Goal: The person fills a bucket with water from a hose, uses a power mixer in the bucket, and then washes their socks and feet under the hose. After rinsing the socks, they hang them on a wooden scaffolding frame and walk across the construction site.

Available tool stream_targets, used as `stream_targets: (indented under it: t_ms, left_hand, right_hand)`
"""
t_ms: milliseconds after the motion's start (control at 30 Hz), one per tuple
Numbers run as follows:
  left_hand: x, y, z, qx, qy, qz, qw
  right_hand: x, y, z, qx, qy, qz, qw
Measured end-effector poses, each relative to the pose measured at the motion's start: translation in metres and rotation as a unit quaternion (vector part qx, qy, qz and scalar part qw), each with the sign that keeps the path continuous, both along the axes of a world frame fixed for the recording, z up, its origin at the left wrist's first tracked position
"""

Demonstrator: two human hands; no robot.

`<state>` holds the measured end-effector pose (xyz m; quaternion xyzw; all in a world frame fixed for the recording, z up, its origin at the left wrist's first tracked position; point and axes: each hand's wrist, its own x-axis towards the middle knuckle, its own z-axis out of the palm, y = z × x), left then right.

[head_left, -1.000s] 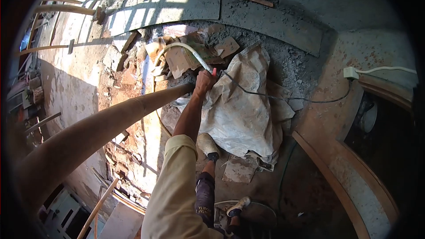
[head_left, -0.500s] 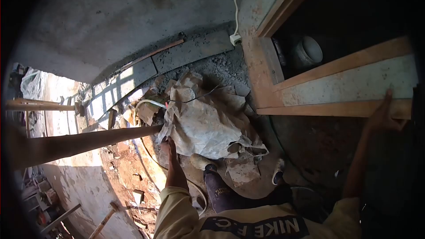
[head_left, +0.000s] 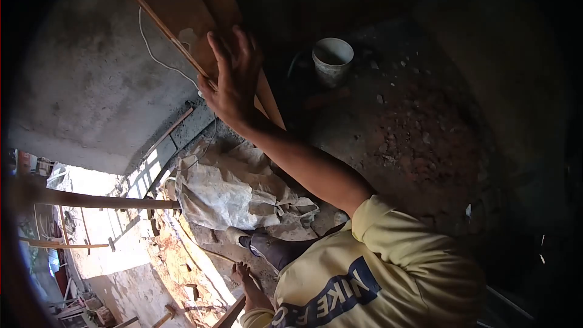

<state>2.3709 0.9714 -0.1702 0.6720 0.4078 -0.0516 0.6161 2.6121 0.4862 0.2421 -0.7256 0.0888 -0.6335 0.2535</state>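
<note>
My right hand (head_left: 229,82) is raised at the brown wooden frame (head_left: 176,9), fingers apart and lying over its edge; how firmly they press cannot be told. Low in the view, my left hand (head_left: 242,273) hangs near my side with fingers loosely spread and nothing seen in them. A crumpled, dusty sheet (head_left: 225,191) covers a heap on the floor in front of my feet. To its left, a thick wooden pole (head_left: 109,200) reaches in from the side, apart from both hands.
A whitish bucket (head_left: 333,64) stands on the dark floor beyond the frame, near scattered rubble (head_left: 413,140). A white cable (head_left: 158,61) hangs along the grey wall (head_left: 79,91). Sunlit broken ground (head_left: 182,255) and more poles lie left.
My view has turned right. My right hand has moved from the lower wooden rail to the upright part of the frame. My left hand has dropped from beside the pole to my side.
</note>
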Motion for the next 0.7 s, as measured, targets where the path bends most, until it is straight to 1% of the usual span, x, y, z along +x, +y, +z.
stream_targets:
  t_ms: [33,67,100,133,167,200,233,267,300,333,367,400,433,467,500,533,567,600,667,700]
  left_hand:
    - [-0.034,0.000,-0.003,-0.013,0.010,-0.013,1.000]
    - [-0.061,0.004,-0.009,-0.029,0.056,-0.027,0.998]
    - [-0.083,0.006,-0.010,-0.043,0.103,-0.040,0.993]
    - [-0.096,-0.006,-0.003,-0.039,0.102,-0.038,0.993]
    - [-0.110,-0.020,0.004,-0.013,0.135,-0.028,0.990]
    - [-0.120,-0.035,0.008,0.014,0.167,-0.018,0.986]
    - [-0.121,-0.049,0.011,0.031,0.177,-0.063,0.982]
    - [-0.113,-0.065,0.016,0.024,0.166,-0.127,0.978]
    - [-0.101,-0.083,0.019,0.017,0.155,-0.190,0.969]
    - [-0.083,-0.112,0.021,0.035,0.140,-0.222,0.964]
    - [-0.060,-0.139,0.010,0.053,0.126,-0.255,0.957]
    - [-0.034,-0.176,0.011,0.081,0.101,-0.307,0.943]
    - [-0.007,-0.217,0.010,0.106,0.076,-0.358,0.925]
    - [0.022,-0.256,0.000,0.089,0.032,-0.410,0.907]
    - [0.049,-0.304,0.011,0.082,-0.031,-0.476,0.875]
    - [0.084,-0.348,0.014,0.144,-0.055,-0.592,0.791]
    - [0.108,-0.397,0.018,0.143,-0.106,-0.618,0.766]
    - [0.132,-0.447,0.023,0.135,-0.149,-0.627,0.753]
    - [0.188,-0.550,0.027,0.132,-0.234,-0.643,0.717]
    - [0.220,-0.597,0.020,0.137,-0.279,-0.639,0.703]
  right_hand:
    - [-0.004,0.000,0.001,-0.011,0.017,0.009,1.000]
    - [-0.008,-0.004,0.002,-0.010,0.012,0.012,1.000]
    - [-0.014,-0.005,0.001,-0.025,0.040,0.031,0.998]
    - [-0.020,-0.006,0.000,-0.038,0.068,0.050,0.996]
    - [-0.025,-0.007,0.000,-0.037,0.079,0.089,0.992]
    - [-0.030,-0.009,-0.001,-0.031,0.077,0.091,0.992]
    - [-0.034,-0.011,0.000,-0.036,0.099,0.117,0.988]
    - [-0.035,-0.012,0.000,-0.041,0.120,0.142,0.982]
    - [-0.035,-0.015,0.000,-0.040,0.123,0.170,0.977]
    - [-0.033,-0.017,-0.005,-0.036,0.122,0.172,0.977]
    - [-0.029,-0.020,-0.011,-0.075,0.120,0.171,0.975]
    - [-0.032,-0.027,-0.010,-0.114,0.121,0.170,0.971]
    - [-0.039,-0.035,-0.013,-0.126,0.143,0.203,0.960]
    - [-0.049,-0.044,-0.013,-0.121,0.146,0.206,0.960]
    - [-0.057,-0.055,-0.014,-0.116,0.161,0.308,0.930]
    - [-0.064,-0.065,-0.020,-0.108,0.173,0.407,0.890]
    - [-0.074,-0.077,-0.034,-0.077,0.161,0.420,0.890]
    - [-0.084,-0.093,-0.052,-0.045,0.148,0.432,0.888]
    - [-0.099,-0.155,-0.104,-0.052,0.186,0.395,0.898]
    - [-0.112,-0.195,-0.123,-0.025,0.236,0.334,0.912]
